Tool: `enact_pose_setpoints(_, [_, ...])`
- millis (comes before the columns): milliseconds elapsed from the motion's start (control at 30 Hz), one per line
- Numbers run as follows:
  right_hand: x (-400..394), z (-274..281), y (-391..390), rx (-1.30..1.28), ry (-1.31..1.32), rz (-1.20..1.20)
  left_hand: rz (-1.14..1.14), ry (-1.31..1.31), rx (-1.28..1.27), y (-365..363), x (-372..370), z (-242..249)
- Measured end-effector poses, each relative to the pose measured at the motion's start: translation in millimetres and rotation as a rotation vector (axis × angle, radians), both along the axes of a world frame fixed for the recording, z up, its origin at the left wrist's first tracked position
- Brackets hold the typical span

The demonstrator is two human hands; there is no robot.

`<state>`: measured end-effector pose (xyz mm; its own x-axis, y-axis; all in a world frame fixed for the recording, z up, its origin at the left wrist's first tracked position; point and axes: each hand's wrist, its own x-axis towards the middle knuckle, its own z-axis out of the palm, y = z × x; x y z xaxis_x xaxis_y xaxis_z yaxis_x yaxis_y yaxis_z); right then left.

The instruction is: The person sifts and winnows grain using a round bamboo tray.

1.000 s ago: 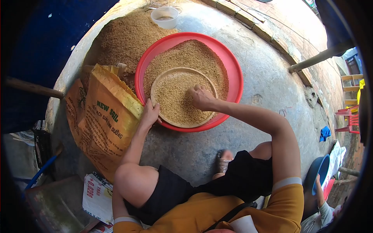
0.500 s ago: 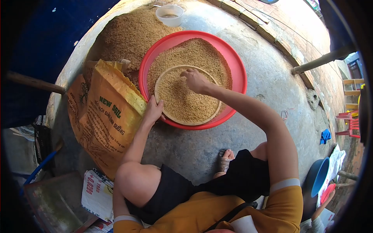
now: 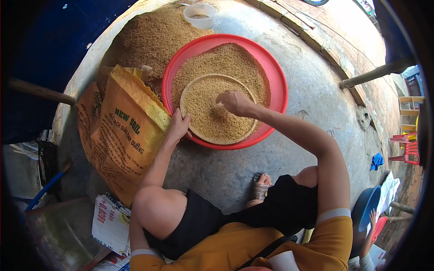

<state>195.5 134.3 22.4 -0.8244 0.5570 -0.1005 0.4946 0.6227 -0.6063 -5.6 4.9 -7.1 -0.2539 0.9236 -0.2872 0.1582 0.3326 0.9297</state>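
Note:
A shallow round sieve or tray with a pale rim [image 3: 212, 76] rests inside a wide red plastic basin [image 3: 284, 86]. Tan, husk-like grain [image 3: 224, 128] fills the sieve, and more of the same kind lies in the basin around it. My left hand [image 3: 179, 124] grips the sieve's rim at the lower left, fingers closed on it. Over the middle of the grain is my right hand [image 3: 237, 103], its fingers curled together and pointing left. Whatever those fingers may hold is hidden.
A large heap of husks [image 3: 153, 38] lies behind the basin, with a clear plastic tub [image 3: 199, 16] beside it. An orange "New Soil" sack [image 3: 122, 131] leans at the left. Poles [image 3: 375, 73] stand on both sides. Another person's hand [image 3: 373, 217] shows at lower right.
My right hand has moved right and down from the upper part of the sieve towards its middle. My left hand keeps its grip on the rim. The other person's hand has risen.

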Motion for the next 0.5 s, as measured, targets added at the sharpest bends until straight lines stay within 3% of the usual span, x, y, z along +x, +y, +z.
enact_pose_setpoints(167, [46.2,0.8,13.5,0.188,-0.129,-0.284,0.013,-0.053,-0.005,0.5,-0.4,1.1])
enact_pose_setpoints(267, [83.3,-10.0,18.4,0.149,-0.349,-0.337,0.023,-0.048,-0.032,1.1,0.3,2.8])
enact_pose_setpoints(333, [100.0,-8.0,7.7,-0.460,-0.440,-0.497,0.038,-0.021,-0.064,1.8,0.7,1.8])
enact_pose_setpoints(367, [102.6,-9.8,3.4,-0.457,-0.440,-0.501,0.035,-0.023,-0.060,2.2,1.7,1.3])
enact_pose_setpoints(467, [100.9,-14.4,-7.3,-1.032,-0.090,-0.577,0.069,-0.006,-0.064,1.9,4.2,4.3])
enact_pose_setpoints(500, [100.0,-16.5,-11.3,-1.031,-0.084,-0.578,0.099,-0.045,-0.078,1.3,3.6,5.2])
